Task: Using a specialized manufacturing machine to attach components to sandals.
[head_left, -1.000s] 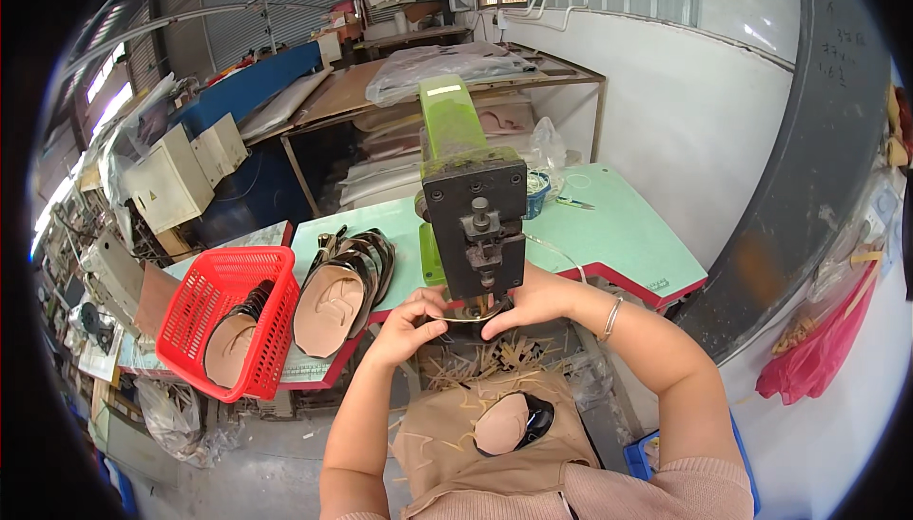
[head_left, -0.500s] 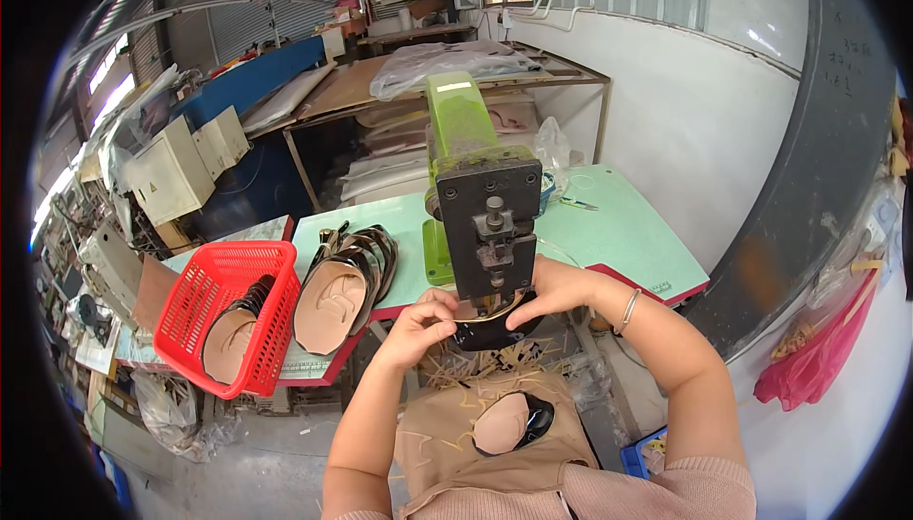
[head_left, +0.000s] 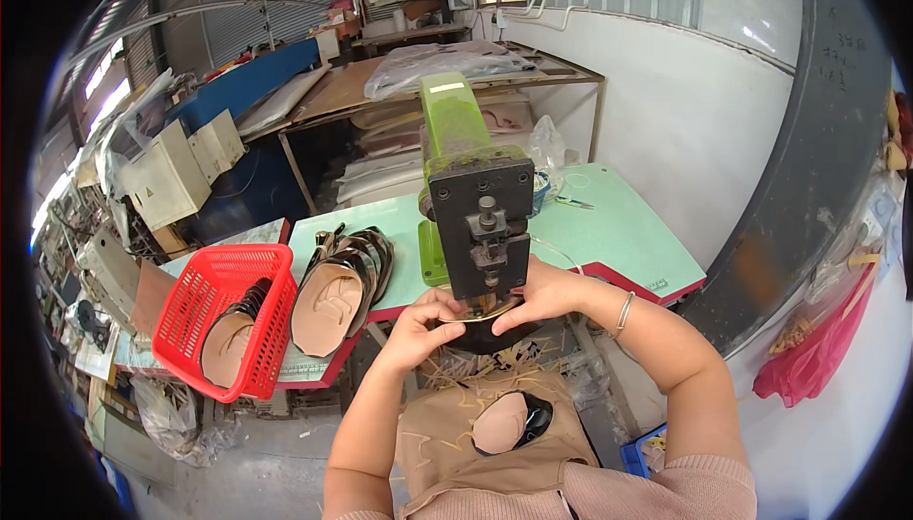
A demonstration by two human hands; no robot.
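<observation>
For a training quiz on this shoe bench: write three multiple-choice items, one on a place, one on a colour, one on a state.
1. Where does the stack of soles outside the basket lie?
A. on the green table, right of the basket
B. on the floor
C. on the far shelf

2. What colour is the basket?
A. blue
B. red
C. yellow

3. What are the two hands doing?
A. resting in the lap
B. reaching into the basket
C. holding a dark sole piece under the machine head

Key: 1 A, the stack lies on the table beside the basket. 2 B, its mesh walls are red. 3 C, the left hand and right hand pinch the dark sole piece with their fingers below the machine head.
</observation>
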